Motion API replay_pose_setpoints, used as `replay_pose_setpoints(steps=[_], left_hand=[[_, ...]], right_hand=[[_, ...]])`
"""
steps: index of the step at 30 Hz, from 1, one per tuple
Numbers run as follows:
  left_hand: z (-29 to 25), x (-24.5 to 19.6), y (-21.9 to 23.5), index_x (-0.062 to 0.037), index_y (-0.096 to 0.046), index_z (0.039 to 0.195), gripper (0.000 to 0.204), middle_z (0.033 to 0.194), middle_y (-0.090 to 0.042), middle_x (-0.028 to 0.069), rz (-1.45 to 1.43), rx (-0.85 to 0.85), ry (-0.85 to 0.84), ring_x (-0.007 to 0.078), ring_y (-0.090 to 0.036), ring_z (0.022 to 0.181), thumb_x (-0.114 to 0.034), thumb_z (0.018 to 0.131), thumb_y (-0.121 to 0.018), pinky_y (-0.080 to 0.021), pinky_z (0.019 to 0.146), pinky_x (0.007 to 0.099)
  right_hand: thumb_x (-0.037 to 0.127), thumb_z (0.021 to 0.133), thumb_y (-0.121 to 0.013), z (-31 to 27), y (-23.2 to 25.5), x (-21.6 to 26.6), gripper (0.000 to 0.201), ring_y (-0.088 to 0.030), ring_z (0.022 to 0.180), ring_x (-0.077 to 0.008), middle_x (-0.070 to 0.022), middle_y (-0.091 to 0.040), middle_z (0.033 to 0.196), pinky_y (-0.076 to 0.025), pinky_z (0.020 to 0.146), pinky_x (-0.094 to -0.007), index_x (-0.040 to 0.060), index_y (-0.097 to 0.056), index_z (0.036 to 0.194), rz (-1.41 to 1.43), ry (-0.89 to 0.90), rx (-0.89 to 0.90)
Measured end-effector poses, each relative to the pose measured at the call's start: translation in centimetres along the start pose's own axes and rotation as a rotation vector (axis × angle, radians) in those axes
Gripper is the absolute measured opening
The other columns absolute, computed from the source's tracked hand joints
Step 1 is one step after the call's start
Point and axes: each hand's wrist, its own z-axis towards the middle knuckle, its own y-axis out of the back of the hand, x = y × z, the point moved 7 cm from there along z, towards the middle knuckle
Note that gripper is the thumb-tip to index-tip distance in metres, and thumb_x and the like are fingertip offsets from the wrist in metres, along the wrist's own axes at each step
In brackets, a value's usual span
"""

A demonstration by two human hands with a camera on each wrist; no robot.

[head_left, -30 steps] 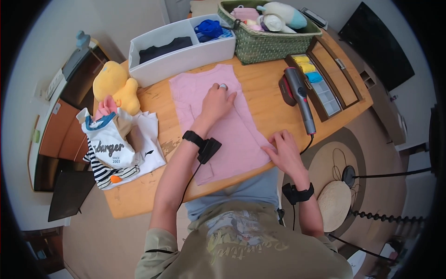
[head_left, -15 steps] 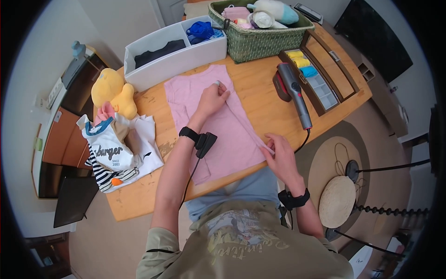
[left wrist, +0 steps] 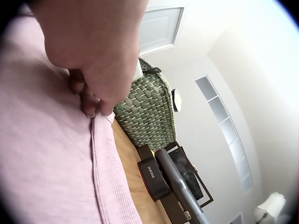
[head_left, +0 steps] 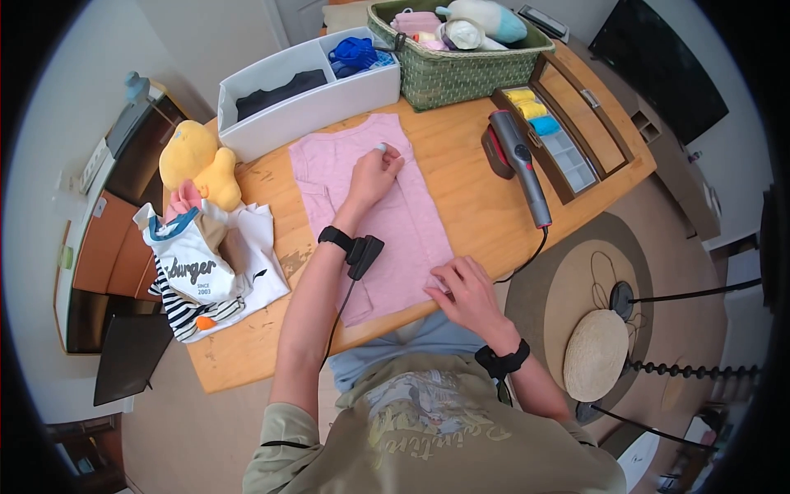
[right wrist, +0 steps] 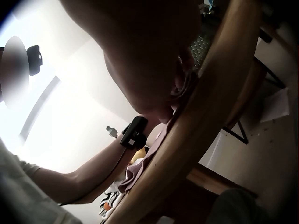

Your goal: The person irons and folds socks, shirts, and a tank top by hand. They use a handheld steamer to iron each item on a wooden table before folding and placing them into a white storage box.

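Observation:
A pink garment (head_left: 383, 239) lies flat on the wooden table, its right side folded inward along a long edge. My left hand (head_left: 376, 175) is on its upper part, and in the left wrist view the fingertips pinch the folded fabric (left wrist: 105, 154) near the edge. At the lower right corner, close to the table's front edge, my right hand (head_left: 467, 295) holds the cloth between thumb and fingers. The right wrist view is dark there, with the fingers bent at the pink fabric.
A white divided box (head_left: 309, 111) and a green woven basket (head_left: 469, 78) stand at the back. On the right are a handheld steamer (head_left: 520, 165) with a cord and an open compartment case (head_left: 568, 152). A yellow plush toy (head_left: 197, 165) and piled shirts (head_left: 206, 267) lie left.
My right hand has moved left with the garment's lower right edge, bringing that side inward. My left hand stays on the upper part, its fingers now more bent.

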Motion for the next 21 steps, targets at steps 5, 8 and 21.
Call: replay_pose_setpoints(steps=[5, 8, 21], left_hand=[[-0.3, -0.3, -0.1, 0.0006, -0.07, 0.104, 0.021, 0.087, -0.071, 0.0112, 0.033, -0.044, -0.075, 0.0179, -0.067, 0.071, -0.018, 0.096, -0.073, -0.055, 0.07, 0.0334], [-0.3, -0.5, 0.0, 0.0014, -0.07, 0.104, 0.02, 0.092, -0.07, 0.0135, 0.046, -0.078, -0.106, 0.0198, -0.066, 0.071, -0.017, 0.095, -0.072, -0.055, 0.069, 0.0348], [-16.5, -8.0, 6.5, -0.0016, -0.058, 0.141, 0.051, 0.149, -0.056, 0.0172, 0.426, 0.135, -0.355, 0.0362, -0.049, 0.142, -0.016, 0.094, -0.071, -0.037, 0.12, 0.0505]], right_hand=[[0.014, 0.085, -0.08, -0.4, 1.3, -0.1, 0.024, -0.062, 0.092, -0.0318, -0.01, -0.063, 0.098, -0.05, 0.08, -0.0416, 0.0059, -0.069, 0.105, 0.103, 0.025, -0.068], [0.011, 0.085, -0.079, -0.9, 1.7, -1.2, 0.021, -0.062, 0.09, -0.0318, -0.01, -0.064, 0.099, -0.051, 0.08, -0.0416, 0.0061, -0.07, 0.103, 0.112, -0.013, -0.137], [0.035, 0.092, -0.075, 2.0, 0.6, -2.1, 0.067, -0.03, 0.153, -0.0421, -0.0173, -0.039, 0.164, -0.023, 0.126, -0.0585, 0.0134, -0.053, 0.152, -0.064, 0.056, 0.147]])
